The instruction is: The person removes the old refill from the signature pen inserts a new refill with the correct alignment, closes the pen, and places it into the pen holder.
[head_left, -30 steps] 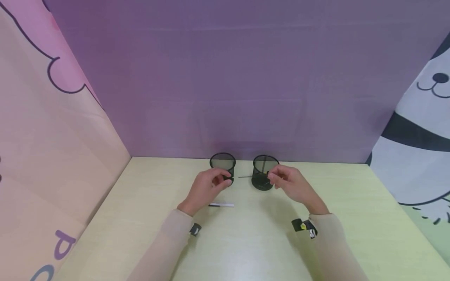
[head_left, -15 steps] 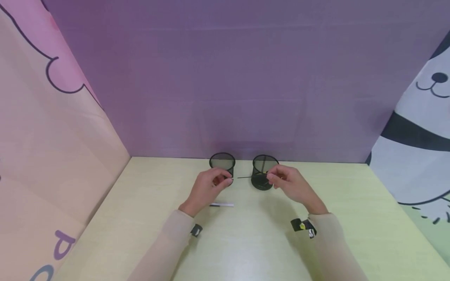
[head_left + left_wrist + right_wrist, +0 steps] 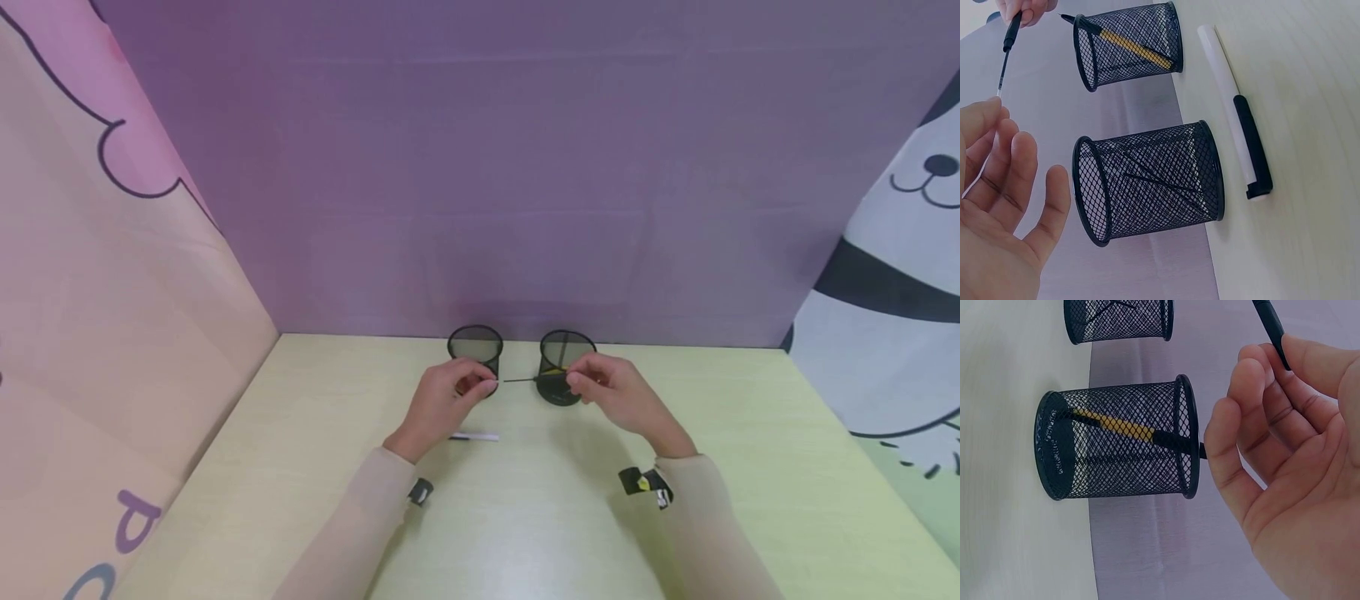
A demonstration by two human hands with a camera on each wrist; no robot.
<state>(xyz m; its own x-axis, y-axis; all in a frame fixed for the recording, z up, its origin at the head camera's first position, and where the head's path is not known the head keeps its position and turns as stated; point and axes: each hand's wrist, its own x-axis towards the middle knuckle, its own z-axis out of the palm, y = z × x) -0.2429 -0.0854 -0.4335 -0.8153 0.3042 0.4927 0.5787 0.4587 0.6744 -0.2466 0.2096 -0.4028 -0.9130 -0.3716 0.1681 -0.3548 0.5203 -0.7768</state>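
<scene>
My left hand [image 3: 448, 402] pinches the clear end of a thin pen refill [image 3: 1003, 72] between its fingertips. My right hand [image 3: 622, 396] pinches the black pen section [image 3: 1014, 30] at the refill's other end. Refill and black section are held roughly level in the air, in front of two black mesh pen cups. Behind my left hand is the left cup [image 3: 1154, 178], with thin dark sticks inside. The right cup [image 3: 1119, 440] holds a yellow and black pen [image 3: 1125, 429]. On the table in front lies a white pen barrel [image 3: 1225, 75] with a black clip part [image 3: 1254, 147].
The pale table [image 3: 525, 533] extends on both sides of the forearms. A purple cloth backdrop [image 3: 480, 167] rises right behind the cups. Printed cloth panels flank the table, a panda [image 3: 892, 333] on the right one.
My right hand has shifted slightly left, bringing the refill closer to my left fingertips. My left hand has barely moved, and the cups and barrel stay in place.
</scene>
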